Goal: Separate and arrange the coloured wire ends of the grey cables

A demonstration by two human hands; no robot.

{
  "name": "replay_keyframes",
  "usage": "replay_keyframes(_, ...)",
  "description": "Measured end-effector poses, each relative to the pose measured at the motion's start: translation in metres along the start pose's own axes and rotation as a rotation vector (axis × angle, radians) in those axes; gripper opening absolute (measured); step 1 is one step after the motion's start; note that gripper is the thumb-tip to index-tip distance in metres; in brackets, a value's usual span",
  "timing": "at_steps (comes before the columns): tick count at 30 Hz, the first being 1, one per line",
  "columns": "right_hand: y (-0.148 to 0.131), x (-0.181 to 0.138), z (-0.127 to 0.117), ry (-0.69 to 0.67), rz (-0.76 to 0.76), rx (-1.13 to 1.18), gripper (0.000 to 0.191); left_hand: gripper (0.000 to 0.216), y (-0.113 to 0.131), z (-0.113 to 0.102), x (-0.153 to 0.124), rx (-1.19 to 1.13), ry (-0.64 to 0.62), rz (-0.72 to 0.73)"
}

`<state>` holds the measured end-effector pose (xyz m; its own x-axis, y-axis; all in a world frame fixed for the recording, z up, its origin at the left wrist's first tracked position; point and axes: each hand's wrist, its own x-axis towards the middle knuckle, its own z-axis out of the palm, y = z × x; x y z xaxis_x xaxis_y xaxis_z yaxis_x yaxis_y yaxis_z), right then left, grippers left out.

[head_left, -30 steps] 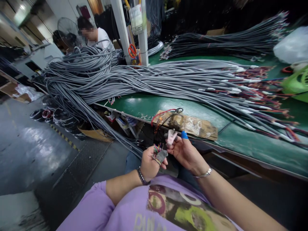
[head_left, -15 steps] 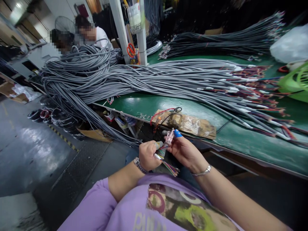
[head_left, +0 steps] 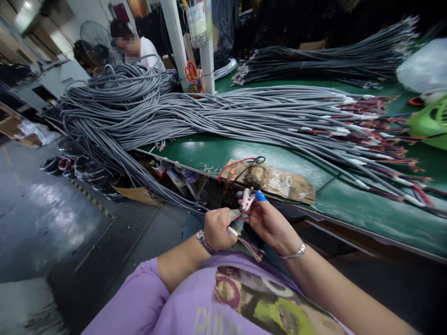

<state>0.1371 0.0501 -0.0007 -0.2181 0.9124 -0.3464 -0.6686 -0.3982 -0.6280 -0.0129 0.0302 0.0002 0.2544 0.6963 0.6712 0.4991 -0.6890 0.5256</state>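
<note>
My left hand (head_left: 220, 229) is closed round the end of a grey cable. Thin multicoloured wires (head_left: 252, 248) fan out below that fist, beside a short white sleeve (head_left: 233, 231). My right hand (head_left: 268, 222) meets it at the fingertips and holds a small pale pink clip-like piece (head_left: 247, 200). A blue cover (head_left: 260, 196) wraps the right thumb tip. A few thin wires run between the hands near the pink piece; which of them the right fingers touch is hidden. Both hands are in front of the bench edge, over my lap.
Long grey cables (head_left: 223, 111) lie across the green bench (head_left: 195, 151), their stripped ends at the right. A taped wooden block (head_left: 282, 181) with wires sits at the near edge. Dark cables (head_left: 314, 60), a green basket (head_left: 431, 123) and a post (head_left: 176, 44) stand behind. A person (head_left: 148, 51) sits far left.
The pale pink piece has turned in my right fingers and now shows a forked shape. The right thumb lies slightly farther from it. My left hand keeps its grip on the cable.
</note>
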Motion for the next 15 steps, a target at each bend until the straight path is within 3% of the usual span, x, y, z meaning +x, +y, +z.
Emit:
replay_keyframes(2, 0.001, -0.001, -0.006, 0.0, 0.055, 0.04, 0.033, 0.015, 0.001, -0.002, -0.003, -0.021, 0.029, -0.02)
replay_keyframes(4, 0.001, -0.002, -0.013, 0.015, 0.095, 0.057, 0.031, 0.017, 0.001, -0.004, -0.005, -0.098, 0.019, -0.171)
replay_keyframes(8, 0.003, -0.005, -0.024, 0.082, 0.12, 0.052, 0.025, 0.029, -0.003, -0.006, -0.008, -0.509, -0.063, -0.781)
replay_keyframes(10, 0.006, -0.007, -0.029, 0.107, 0.135, 0.035, 0.022, 0.037, -0.009, -0.006, -0.01, -0.727, -0.045, -1.041)
replay_keyframes(12, 0.008, -0.009, -0.033, 0.117, 0.153, 0.013, 0.02, 0.041, -0.013, -0.006, -0.012, -0.858, -0.022, -1.172)
replay_keyframes(15, 0.012, -0.012, -0.039, 0.127, 0.164, -0.006, 0.019, 0.044, -0.017, -0.006, -0.017, -0.969, -0.01, -1.247)
